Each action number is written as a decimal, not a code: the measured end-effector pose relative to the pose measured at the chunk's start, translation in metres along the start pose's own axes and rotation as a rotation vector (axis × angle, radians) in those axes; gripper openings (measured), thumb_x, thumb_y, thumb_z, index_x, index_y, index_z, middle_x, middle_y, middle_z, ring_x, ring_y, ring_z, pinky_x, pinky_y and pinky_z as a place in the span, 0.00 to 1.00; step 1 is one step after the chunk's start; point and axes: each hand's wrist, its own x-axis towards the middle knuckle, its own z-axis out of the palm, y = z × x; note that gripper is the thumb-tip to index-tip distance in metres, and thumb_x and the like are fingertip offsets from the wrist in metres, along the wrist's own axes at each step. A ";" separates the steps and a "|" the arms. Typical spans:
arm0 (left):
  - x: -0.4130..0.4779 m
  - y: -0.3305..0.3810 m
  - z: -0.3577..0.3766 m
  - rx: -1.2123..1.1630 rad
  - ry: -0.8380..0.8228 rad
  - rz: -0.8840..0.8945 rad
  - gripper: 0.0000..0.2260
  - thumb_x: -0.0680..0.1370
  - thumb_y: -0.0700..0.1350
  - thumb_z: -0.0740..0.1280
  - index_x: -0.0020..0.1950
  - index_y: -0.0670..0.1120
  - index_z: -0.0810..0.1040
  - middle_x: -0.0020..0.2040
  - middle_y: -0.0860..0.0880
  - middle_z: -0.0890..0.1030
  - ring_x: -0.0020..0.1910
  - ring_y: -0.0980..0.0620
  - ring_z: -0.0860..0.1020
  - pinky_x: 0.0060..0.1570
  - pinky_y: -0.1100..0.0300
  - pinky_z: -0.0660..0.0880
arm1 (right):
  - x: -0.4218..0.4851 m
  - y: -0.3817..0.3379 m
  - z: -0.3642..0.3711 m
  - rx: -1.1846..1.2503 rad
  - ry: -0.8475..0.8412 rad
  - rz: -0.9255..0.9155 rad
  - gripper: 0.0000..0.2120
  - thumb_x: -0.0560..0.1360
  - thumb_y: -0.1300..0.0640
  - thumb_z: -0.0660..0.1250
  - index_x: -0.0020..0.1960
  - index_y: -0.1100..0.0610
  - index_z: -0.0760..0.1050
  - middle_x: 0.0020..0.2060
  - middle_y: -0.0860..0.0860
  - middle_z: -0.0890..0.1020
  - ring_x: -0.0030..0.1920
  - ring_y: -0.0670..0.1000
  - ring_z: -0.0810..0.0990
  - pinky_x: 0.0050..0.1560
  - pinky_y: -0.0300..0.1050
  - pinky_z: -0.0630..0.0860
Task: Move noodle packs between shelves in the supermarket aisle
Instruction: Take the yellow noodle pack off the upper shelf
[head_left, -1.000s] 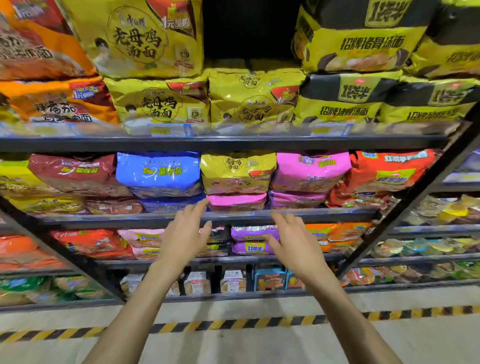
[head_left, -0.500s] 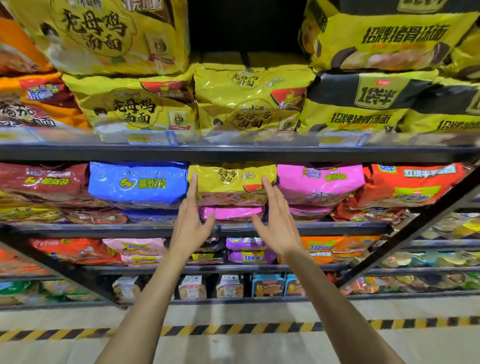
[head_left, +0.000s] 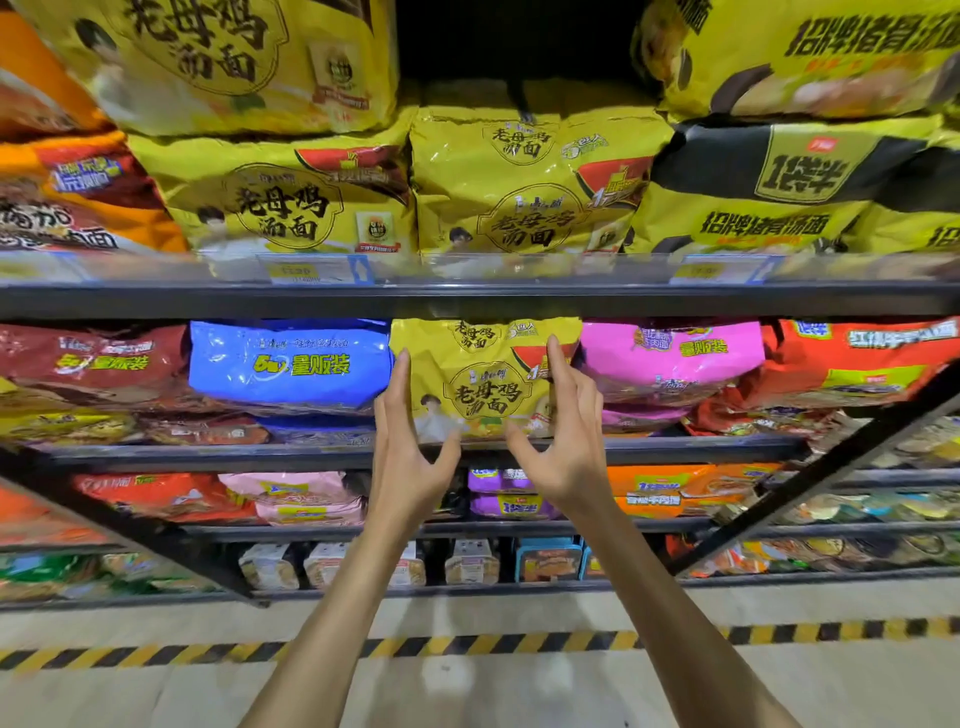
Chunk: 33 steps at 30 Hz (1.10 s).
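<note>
Flanking the yellow noodle pack (head_left: 483, 379) with both grips: left grip (head_left: 410, 447) at its left border, right grip (head_left: 566, 441) over its right part, each spread wide and clamped on nothing; cannot tell whether fingertips touch the film. Sits straight ahead, just above the thumbs, at the front edge of the middle shelf (head_left: 208, 457), wedged between blue pack (head_left: 291, 364) and pink pack (head_left: 670, 364), long axis running along that edge. About equally near either grip. Looks glossy, puffy and crinkled, with a red corner flash and dark lettering. Probably calls for closing in from both ends, then drawing outward.
</note>
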 end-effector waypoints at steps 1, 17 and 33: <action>-0.003 -0.001 -0.001 -0.015 0.010 -0.008 0.42 0.76 0.36 0.72 0.83 0.52 0.50 0.75 0.64 0.58 0.72 0.77 0.56 0.67 0.80 0.55 | -0.002 0.000 0.000 -0.001 0.013 -0.002 0.47 0.73 0.56 0.74 0.81 0.42 0.49 0.61 0.52 0.69 0.61 0.52 0.68 0.62 0.45 0.66; 0.012 -0.022 -0.011 0.002 -0.169 0.069 0.40 0.84 0.44 0.64 0.77 0.71 0.37 0.80 0.68 0.48 0.79 0.67 0.54 0.76 0.55 0.60 | 0.005 -0.001 -0.011 -0.068 -0.208 0.104 0.43 0.82 0.49 0.64 0.77 0.31 0.32 0.81 0.56 0.49 0.82 0.54 0.47 0.75 0.66 0.58; -0.047 0.008 -0.040 -0.102 -0.183 -0.024 0.37 0.83 0.46 0.65 0.79 0.70 0.44 0.73 0.81 0.52 0.76 0.73 0.53 0.74 0.60 0.55 | -0.043 -0.047 -0.051 -0.005 -0.251 0.118 0.45 0.78 0.60 0.70 0.81 0.40 0.45 0.76 0.34 0.54 0.78 0.37 0.52 0.75 0.43 0.56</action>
